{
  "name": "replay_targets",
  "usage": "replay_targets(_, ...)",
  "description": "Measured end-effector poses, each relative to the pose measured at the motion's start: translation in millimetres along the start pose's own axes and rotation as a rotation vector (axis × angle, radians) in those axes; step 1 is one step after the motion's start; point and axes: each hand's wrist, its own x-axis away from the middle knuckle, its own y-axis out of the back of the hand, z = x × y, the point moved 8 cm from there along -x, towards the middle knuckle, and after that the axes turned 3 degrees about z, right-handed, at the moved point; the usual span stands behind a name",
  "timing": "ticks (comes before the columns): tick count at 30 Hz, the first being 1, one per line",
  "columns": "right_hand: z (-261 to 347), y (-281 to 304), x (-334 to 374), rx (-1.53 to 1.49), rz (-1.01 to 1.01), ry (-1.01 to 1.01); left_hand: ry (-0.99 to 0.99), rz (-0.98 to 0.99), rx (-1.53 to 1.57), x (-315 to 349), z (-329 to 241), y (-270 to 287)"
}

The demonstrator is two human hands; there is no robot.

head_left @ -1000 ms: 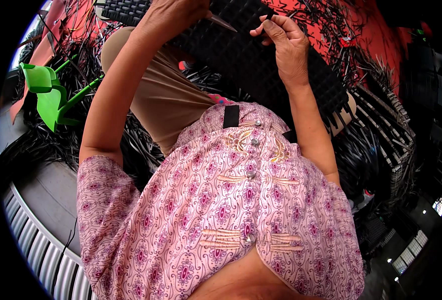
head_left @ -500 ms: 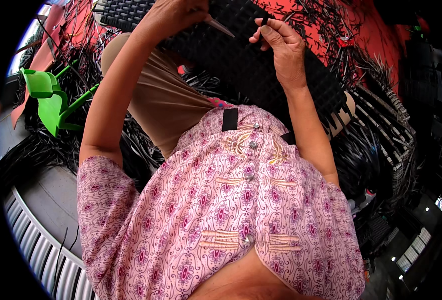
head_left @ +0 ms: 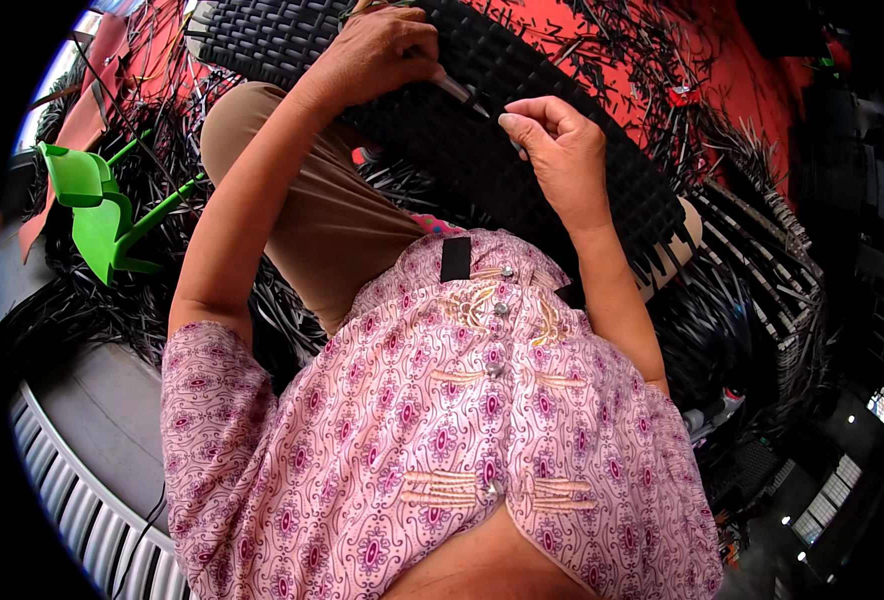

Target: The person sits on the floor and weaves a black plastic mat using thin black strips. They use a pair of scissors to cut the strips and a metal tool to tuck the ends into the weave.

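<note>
A black woven panel (head_left: 652, 185) of flat plastic strips, with a pale rounded end, lies slantwise across my lap. Over it, my left hand (head_left: 387, 55) is closed around a tool with a pointed grey metal blade (head_left: 455, 88); its handle is mostly hidden by the fingers. The blade's tip points down and right, close to my right fingertips. My right hand (head_left: 567, 165) pinches with thumb and forefinger at a black strip, of which little shows against the dark weave.
Loose black strips (head_left: 72, 315) are heaped at the left and scattered over the red floor (head_left: 552, 45). A bright green plastic piece (head_left: 97, 215) stands on the left heap. Ribbed grey metal (head_left: 82, 510) curves at lower left. More bundled strips (head_left: 762, 260) lie at right.
Both hands have come lower and closer to the panel. The blade's tip and my right fingertips are nearer each other. The strip, plain to see before, is now mostly hidden.
</note>
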Motion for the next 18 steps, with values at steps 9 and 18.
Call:
replay_targets(9,19,-14,-4,0.565,-0.089,0.150,0.015,-0.071,-0.077,7,5,-2)
replay_targets(18,23,-42,-19,0.618,-0.013,0.356,0.042,-0.045,-0.109,4,-5,11)
